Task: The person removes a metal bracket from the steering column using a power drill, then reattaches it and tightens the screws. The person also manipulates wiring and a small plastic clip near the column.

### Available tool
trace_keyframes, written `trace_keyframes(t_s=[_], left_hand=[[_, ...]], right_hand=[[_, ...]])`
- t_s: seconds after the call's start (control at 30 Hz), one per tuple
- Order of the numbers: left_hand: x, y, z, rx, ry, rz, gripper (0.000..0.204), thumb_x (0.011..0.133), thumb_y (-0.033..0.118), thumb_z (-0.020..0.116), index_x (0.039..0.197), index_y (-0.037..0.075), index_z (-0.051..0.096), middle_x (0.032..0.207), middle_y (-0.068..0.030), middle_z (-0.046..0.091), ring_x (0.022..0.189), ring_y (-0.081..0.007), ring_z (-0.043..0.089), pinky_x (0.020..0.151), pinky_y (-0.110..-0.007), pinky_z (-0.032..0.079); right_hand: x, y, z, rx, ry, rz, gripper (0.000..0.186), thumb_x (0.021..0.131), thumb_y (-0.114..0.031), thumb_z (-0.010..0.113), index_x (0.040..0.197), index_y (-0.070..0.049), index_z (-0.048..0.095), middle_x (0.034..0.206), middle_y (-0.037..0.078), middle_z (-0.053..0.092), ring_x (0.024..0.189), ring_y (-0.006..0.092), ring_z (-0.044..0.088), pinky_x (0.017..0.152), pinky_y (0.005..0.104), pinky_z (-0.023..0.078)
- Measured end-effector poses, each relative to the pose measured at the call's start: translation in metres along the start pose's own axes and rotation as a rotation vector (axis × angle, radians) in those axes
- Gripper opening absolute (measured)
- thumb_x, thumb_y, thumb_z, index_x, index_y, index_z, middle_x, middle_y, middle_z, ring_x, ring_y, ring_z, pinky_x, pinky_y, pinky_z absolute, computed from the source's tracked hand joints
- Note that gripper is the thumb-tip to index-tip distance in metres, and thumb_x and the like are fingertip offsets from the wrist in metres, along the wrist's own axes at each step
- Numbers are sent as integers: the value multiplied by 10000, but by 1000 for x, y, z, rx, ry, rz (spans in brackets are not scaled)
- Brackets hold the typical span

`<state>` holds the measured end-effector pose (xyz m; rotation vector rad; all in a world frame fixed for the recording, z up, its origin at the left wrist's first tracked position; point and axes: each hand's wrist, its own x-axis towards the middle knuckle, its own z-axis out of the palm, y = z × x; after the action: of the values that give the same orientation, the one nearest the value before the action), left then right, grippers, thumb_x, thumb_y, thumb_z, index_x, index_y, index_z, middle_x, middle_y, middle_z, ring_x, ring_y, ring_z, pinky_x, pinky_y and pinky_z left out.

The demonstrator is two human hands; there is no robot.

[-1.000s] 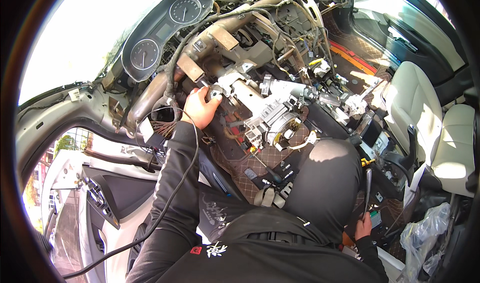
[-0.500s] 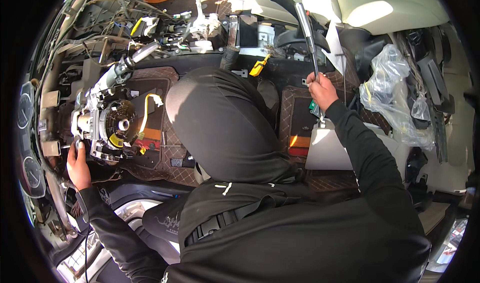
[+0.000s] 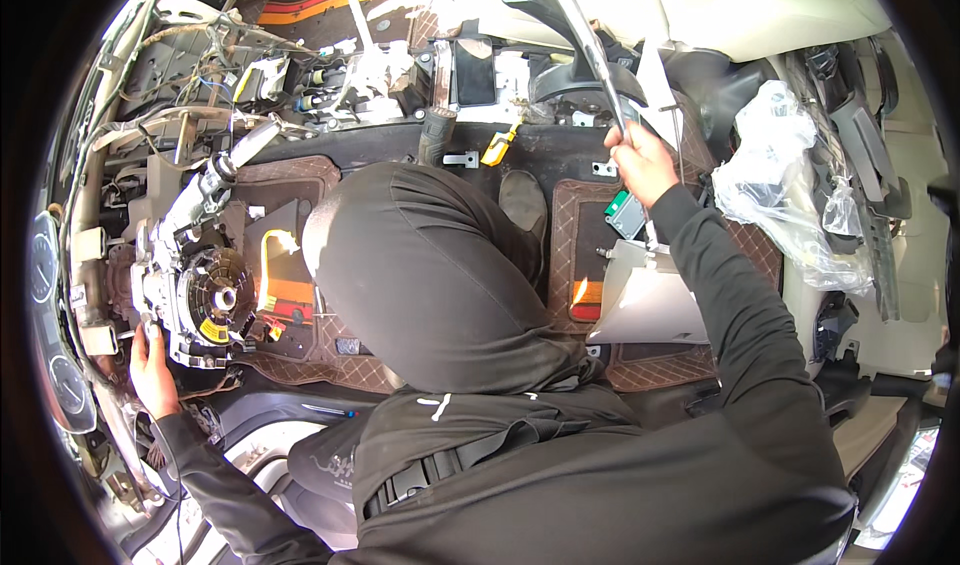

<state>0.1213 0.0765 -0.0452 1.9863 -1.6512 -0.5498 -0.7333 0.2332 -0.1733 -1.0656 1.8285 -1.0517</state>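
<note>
My left hand [image 3: 154, 373] is at the underside of the exposed steering column [image 3: 165, 285], fingers bent close together by its lower edge. What they grip there is too small to make out. To the right of these fingers sits the round black unit [image 3: 222, 298] at the column's end. My right hand [image 3: 642, 162] is closed round a long shiny metal bar [image 3: 592, 50], which slants up and to the left. Below that fist, the bar's lower end reaches the top of a light grey panel [image 3: 650, 300]. A green-and-grey box [image 3: 625, 215] lies just left of it.
Bare wiring and brackets [image 3: 215, 75] fill the stripped dashboard at the far left. A yellow connector [image 3: 497, 147] hangs by the centre console. Crumpled clear plastic [image 3: 775, 155] lies at the right, near a cream seat [image 3: 770, 10]. My bent knee [image 3: 400, 255] occupies the middle.
The view has shifted a little. My right hand and the bar have moved slightly up, and the grey panel sits more tilted. More of the green-and-grey box shows. My left hand stays at the column.
</note>
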Motion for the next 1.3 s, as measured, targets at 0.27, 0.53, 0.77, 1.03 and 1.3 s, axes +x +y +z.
trace_keyframes(t_s=[0.27,0.53,0.77,1.03,1.3], left_hand=[[5,-17,4,-162,11,-36,668,1134,308,718,1620,-103,516,1581,-222,634,1439,-248,608,1230,-362,444],[-32,75,11,422,48,249,498,1011,391,714,1311,-1,773,1128,-284,797,1089,-479,760,962,-500,591],[-41,97,19,504,180,103,616,974,463,775,1318,-48,752,1207,-326,711,1169,-482,699,1049,-515,565],[-42,93,20,466,152,82,553,969,414,772,1234,-71,757,1176,-337,705,1134,-516,699,1029,-559,561],[-43,99,16,450,93,-2,675,984,428,747,1425,-80,695,1260,-325,696,1197,-479,696,1064,-508,550]], right_hand=[[-16,-98,1,248,-164,41,75,1094,-157,621,1107,-87,645,827,-66,543,660,33,463,585,229,403],[5,-120,108,-161,-453,-486,333,1162,-310,627,993,-25,653,796,57,521,771,174,488,741,378,477],[79,-108,194,-74,-747,-420,364,1182,-320,616,964,-29,621,835,-15,539,832,93,484,775,314,463],[86,-120,208,249,-667,-142,324,1170,-305,630,909,-133,547,746,-84,458,620,36,385,553,266,325],[69,-300,181,-340,-404,-1110,147,1114,-145,622,1078,-12,674,888,89,607,792,268,628,738,391,511]])
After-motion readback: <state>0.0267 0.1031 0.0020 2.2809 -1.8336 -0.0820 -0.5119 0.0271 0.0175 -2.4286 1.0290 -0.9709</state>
